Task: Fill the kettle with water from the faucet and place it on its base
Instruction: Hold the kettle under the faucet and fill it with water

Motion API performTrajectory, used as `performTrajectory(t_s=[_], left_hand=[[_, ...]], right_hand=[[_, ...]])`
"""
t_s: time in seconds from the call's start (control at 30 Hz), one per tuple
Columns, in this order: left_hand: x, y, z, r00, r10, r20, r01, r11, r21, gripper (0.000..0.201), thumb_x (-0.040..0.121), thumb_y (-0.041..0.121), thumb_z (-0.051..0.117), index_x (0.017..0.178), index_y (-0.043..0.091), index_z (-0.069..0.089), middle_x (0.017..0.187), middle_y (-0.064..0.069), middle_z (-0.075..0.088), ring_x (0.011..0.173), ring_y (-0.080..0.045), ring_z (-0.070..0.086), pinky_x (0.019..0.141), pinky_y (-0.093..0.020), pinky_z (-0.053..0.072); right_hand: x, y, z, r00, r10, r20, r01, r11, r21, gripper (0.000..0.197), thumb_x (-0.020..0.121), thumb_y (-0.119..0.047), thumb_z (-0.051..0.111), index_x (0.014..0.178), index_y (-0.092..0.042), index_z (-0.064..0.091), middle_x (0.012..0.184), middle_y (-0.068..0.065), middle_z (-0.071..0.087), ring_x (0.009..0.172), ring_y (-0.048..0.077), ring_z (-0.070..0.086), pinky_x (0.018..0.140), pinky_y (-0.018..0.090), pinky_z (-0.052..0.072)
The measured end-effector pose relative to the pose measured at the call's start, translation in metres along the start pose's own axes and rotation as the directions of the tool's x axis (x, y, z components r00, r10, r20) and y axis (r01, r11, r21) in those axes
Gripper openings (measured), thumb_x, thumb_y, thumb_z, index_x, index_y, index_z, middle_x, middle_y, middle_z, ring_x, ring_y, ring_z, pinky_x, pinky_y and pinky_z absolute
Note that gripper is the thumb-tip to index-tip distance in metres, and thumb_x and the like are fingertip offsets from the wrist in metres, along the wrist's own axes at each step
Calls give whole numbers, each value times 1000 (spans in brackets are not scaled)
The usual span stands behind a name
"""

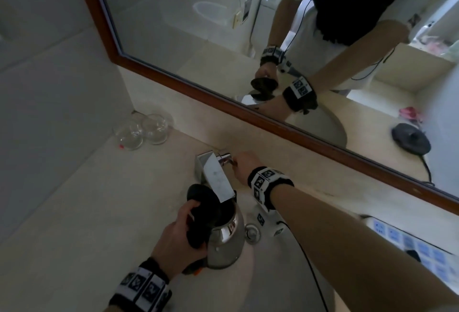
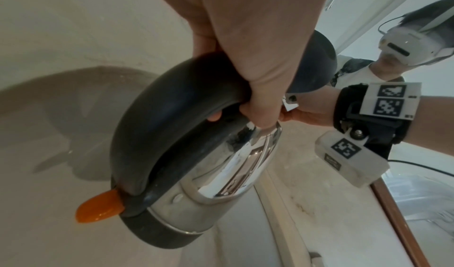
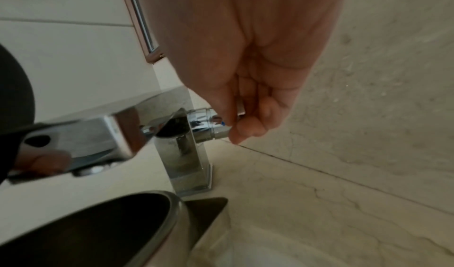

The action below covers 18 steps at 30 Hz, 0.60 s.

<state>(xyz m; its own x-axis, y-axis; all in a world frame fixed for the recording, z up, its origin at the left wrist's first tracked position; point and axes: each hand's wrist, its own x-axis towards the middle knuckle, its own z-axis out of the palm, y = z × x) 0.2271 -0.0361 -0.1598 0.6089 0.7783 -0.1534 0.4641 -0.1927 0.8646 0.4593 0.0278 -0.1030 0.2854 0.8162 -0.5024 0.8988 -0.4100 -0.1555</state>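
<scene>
The left hand [image 1: 178,234] is wrapped tight round the black handle of the shiny steel kettle [image 1: 224,239], holding it in the pale basin [image 1: 273,274] with its open mouth under the square chrome faucet spout [image 1: 218,180]. The right hand [image 1: 244,166] pinches the faucet's round chrome side knob [image 3: 211,123] with curled fingertips. No water shows yet, I think (the picture is dim). Best to turn the knob gently and keep the mouth centred under the outlet — level, steady — so nothing splashes onto the bench [image 1: 99,199].
</scene>
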Motion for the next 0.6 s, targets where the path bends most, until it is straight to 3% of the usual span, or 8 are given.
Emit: performTrajectory(t_s=[0.07,0.17,0.27,0.33,0.47,0.6], left_hand=[[4,0,-2,1000,6,22,-6,1000,3,89,50,49,65,112,72,6,84,7,65,67,-11,64,57,-20,47],[9,-2,-6,999,20,37,-21,1000,4,93,51,41,69,113,72,7,85,7,66,66,-9,64,57,-22,49],[12,-5,-6,999,49,20,-50,999,20,98,56,26,75,112,72,9,80,6,66,64,-9,64,57,-27,53],[14,-7,-6,998,66,5,-66,997,32,102,58,21,79,112,72,8,79,6,67,64,-7,64,57,-23,53],[17,-8,-8,996,83,-8,-83,995,53,106,58,16,79,111,73,8,78,5,66,66,-6,64,53,-14,49],[18,-5,-10,997,72,-9,-71,996,49,104,58,14,79,111,72,11,81,4,67,64,-9,65,55,-16,50]], right_hand=[[3,2,-1,1000,0,0,0,1000,-1,26,101,-12,44,113,-4,65,113,19,67,98,33,64,75,33,45],[4,3,-3,1000,15,10,-15,1000,-1,24,100,-11,46,112,-2,65,109,19,67,81,27,54,71,31,41],[3,3,-4,999,33,13,-33,999,-1,25,100,-11,47,113,-1,66,93,17,60,79,25,50,70,29,39],[3,2,-4,999,49,11,-49,999,4,25,100,-11,47,111,0,66,88,12,55,79,25,50,70,28,39],[0,2,-3,998,65,1,-65,997,45,24,99,-10,47,110,-1,66,92,16,61,77,26,51,69,28,39],[-1,5,0,998,62,-16,-60,994,92,23,99,-12,47,108,-4,66,103,17,68,77,26,53,69,29,40]])
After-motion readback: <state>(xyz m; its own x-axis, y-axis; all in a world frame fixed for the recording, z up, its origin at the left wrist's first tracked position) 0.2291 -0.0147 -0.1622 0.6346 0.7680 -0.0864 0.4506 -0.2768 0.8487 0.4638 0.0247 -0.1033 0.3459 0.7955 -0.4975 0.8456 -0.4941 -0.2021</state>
